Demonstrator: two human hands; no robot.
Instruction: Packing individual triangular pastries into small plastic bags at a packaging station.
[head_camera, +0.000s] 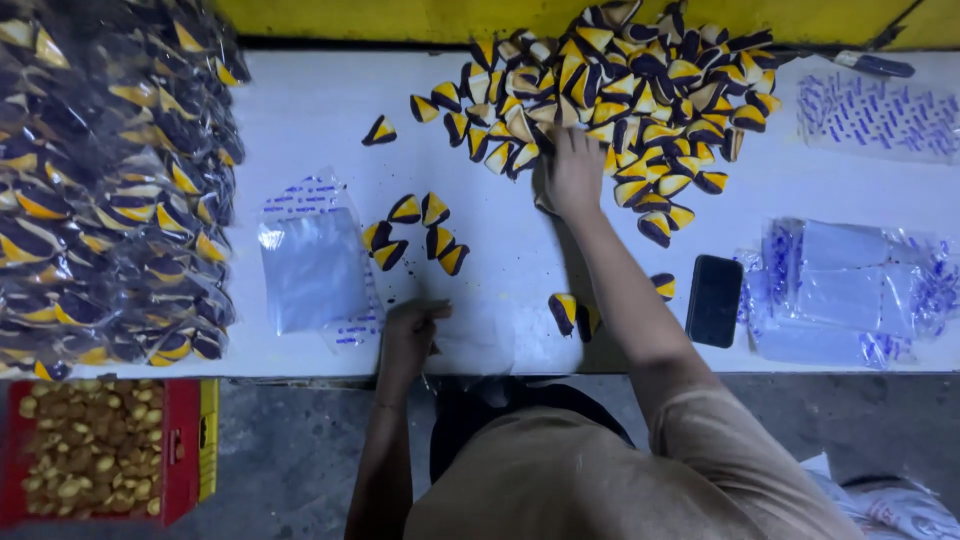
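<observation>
A big heap of small black-and-yellow wedge-shaped pieces (640, 90) lies at the far middle of the white table (300, 120). My right hand (575, 175) is stretched out palm down on the heap's near edge, fingers spread among the pieces. My left hand (410, 330) is at the table's near edge, fingers pinched on the edge of a clear plastic bag (475, 340) lying flat. A small cluster of several pieces (415, 235) sits just beyond the left hand, and two more pieces (570, 312) lie next to my right forearm.
Filled bags of the same pieces (110, 190) are stacked high on the left. A stack of empty clear bags (315, 265) lies left of centre, with more bags (850, 290) at right. A black phone (714, 300) is beside them. A red crate (95, 460) stands on the floor.
</observation>
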